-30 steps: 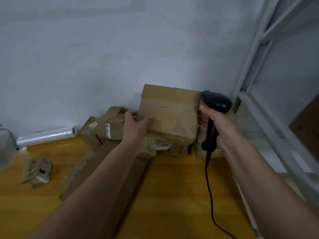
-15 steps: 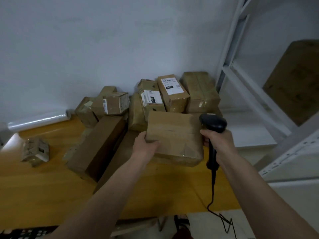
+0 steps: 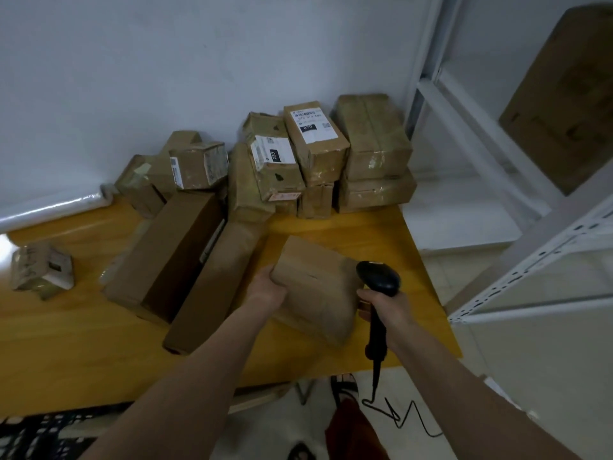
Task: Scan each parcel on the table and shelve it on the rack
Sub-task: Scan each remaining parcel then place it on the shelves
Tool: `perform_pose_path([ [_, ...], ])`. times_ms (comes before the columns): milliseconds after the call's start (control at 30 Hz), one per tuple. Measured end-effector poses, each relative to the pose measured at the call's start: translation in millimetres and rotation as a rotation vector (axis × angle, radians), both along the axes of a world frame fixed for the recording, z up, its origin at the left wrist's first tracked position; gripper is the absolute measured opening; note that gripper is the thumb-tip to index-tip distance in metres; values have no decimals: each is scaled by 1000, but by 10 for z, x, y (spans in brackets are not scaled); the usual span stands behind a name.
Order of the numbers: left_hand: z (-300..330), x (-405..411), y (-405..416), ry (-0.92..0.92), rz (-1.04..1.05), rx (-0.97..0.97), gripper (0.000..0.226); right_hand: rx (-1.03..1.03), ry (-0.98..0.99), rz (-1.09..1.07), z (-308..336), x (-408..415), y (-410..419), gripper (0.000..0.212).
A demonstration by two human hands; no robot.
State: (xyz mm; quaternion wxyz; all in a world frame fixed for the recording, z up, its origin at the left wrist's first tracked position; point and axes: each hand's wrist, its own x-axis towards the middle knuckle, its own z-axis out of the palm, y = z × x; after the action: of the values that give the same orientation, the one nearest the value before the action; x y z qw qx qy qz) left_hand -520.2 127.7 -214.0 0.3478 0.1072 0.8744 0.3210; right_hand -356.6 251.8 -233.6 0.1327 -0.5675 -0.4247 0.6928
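Note:
A plain brown parcel (image 3: 315, 287) is held over the front right part of the yellow table (image 3: 66, 343). My left hand (image 3: 267, 287) grips its left end. My right hand (image 3: 386, 303) is curled round the handle of a black barcode scanner (image 3: 378, 278), and its fingers also press against the parcel's right end. The scanner's cable (image 3: 398, 416) hangs down to the floor. A pile of taped parcels (image 3: 315, 151) stands at the back of the table against the wall. The white rack (image 3: 530, 254) rises on the right.
Two long brown boxes (image 3: 172, 254) lie left of the held parcel. A small parcel (image 3: 41, 265) sits alone at the far left, and a roll of clear film (image 3: 53, 207) lies along the wall. A large brown box (image 3: 570, 94) rests on a rack shelf.
Both hands have brought the parcel down from the pile toward the front of the table. The view has tilted down, so the table's front edge and the floor now show.

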Motion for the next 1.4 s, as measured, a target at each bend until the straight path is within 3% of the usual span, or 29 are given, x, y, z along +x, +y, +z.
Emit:
perform_pose_path([
  [133,-67,-41,16,67,73,8,61,58,-40,74,21,-27,100,18],
  [200,-39,-10,38,71,268,-9,69,119,-72,96,62,-85,186,22],
  [267,37,76,77,-88,511,12,72,169,-57,101,112,-169,280,24],
  [333,84,207,115,-304,600,64,69,183,-35,122,149,-257,367,21],
  [467,76,456,125,-515,622,171,51,118,-33,232,128,-355,422,29],
  [567,64,530,156,-569,629,234,47,140,-38,276,102,-321,402,28],
  [767,1,366,152,-593,660,315,66,337,9,396,185,-177,300,25],
  [900,-40,321,197,-621,706,359,67,526,43,441,242,-89,166,29],
  [1067,-111,438,221,-686,629,396,81,721,85,500,289,-52,31,27],
  [1267,-160,429,174,-700,555,368,109,725,141,473,247,-21,-117,39],
  [1400,-38,413,246,-629,438,295,91,664,182,485,250,-73,-229,55],
])
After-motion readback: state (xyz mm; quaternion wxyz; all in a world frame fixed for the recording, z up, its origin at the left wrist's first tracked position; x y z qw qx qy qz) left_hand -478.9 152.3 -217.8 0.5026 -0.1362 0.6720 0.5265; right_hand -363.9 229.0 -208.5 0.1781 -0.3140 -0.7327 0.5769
